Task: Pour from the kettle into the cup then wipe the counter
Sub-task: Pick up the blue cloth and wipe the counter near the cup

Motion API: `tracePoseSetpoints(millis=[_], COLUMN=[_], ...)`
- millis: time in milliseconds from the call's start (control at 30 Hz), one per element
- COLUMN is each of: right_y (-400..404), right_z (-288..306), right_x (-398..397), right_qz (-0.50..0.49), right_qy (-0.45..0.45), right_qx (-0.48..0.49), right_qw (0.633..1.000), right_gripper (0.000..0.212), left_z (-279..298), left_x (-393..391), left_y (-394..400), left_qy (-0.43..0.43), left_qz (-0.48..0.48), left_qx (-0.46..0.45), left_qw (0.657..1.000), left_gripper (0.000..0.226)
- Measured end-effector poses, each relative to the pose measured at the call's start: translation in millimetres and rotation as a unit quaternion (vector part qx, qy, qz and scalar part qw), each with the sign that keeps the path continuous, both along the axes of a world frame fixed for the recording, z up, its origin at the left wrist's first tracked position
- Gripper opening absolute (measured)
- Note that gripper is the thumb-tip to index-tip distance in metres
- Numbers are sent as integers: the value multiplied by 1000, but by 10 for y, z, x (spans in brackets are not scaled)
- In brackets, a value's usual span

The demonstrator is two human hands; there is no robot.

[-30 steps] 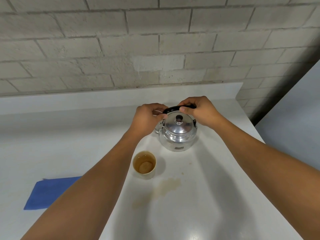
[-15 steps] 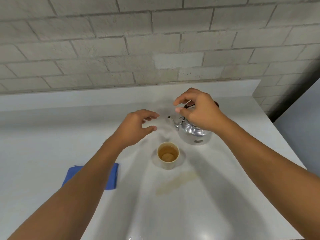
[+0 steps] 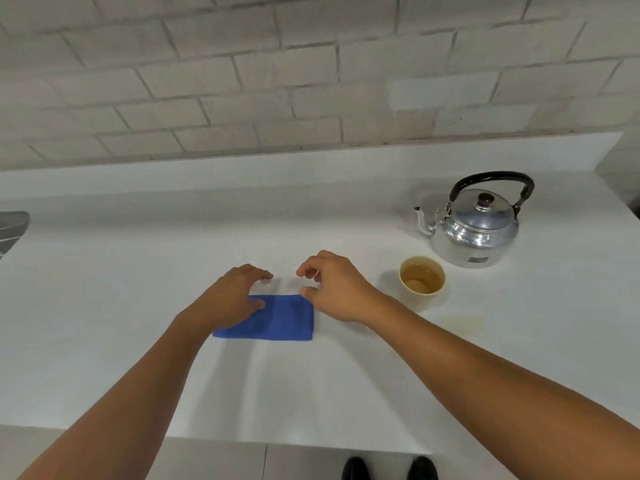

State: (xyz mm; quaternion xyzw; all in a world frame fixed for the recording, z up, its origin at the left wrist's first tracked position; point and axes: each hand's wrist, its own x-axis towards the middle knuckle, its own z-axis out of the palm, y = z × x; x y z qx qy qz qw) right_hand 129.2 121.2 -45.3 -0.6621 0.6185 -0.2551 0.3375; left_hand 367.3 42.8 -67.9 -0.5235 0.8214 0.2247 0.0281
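Observation:
A silver kettle (image 3: 476, 230) with a black handle stands upright at the back right of the white counter (image 3: 138, 289), its spout pointing left. In front of it sits a yellow cup (image 3: 421, 280) holding brownish liquid. A pale brown spill (image 3: 462, 323) lies just right of and in front of the cup. A folded blue cloth (image 3: 277, 318) lies flat in the middle. My left hand (image 3: 232, 296) rests over the cloth's left part, fingers apart. My right hand (image 3: 332, 289) hovers at the cloth's upper right corner, fingers spread and holding nothing.
A grey brick wall (image 3: 311, 71) backs the counter. A grey ridged surface (image 3: 12, 230) shows at the far left edge. The counter's front edge (image 3: 277, 441) runs below my arms, with dark shoes (image 3: 388, 467) on the floor beneath.
Both hands have left the kettle and moved left to the blue cloth. The view has swung left, so kettle and cup now sit at the right.

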Motion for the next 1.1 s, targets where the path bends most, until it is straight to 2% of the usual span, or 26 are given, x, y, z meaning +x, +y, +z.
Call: tracePoseSetpoints(millis=[167,300,400,600,667,767,900,1033,1100], right_y=[-110,-149,-141,-139,-107,-33,77,273,409], right_z=[-461,-654,-692,-659,-639,-585,-493,-385,-320], right_x=[342,482,537,568,594,632,608,513,411], right_qz=[-29,-39,-30,-32,-27,-32,-61,-123,-147], right_qy=[77,147,153,163,168,135,9,-122,-169], right_qx=[53,54,61,111,109,90,99,104,107], right_qw=[995,987,986,980,979,986,993,979,969], right_gripper=[42,45,43,36,34,23,14,15,16], left_z=[-180,-217,-255,-274,-257,-212,-135,-6,80], left_x=[375,466,486,530,543,577,603,548,456], left_y=[0,35,68,78,105,164,256,412,528], left_qy=[-65,-66,-49,-49,-20,38,99,184,230], left_qz=[5,-3,3,10,20,64,121,154,163], left_qx=[-3,1,-4,10,21,37,66,81,103], left_qw=[998,998,999,999,999,997,985,967,954], left_gripper=[49,45,38,7,16,10,7,13,4])
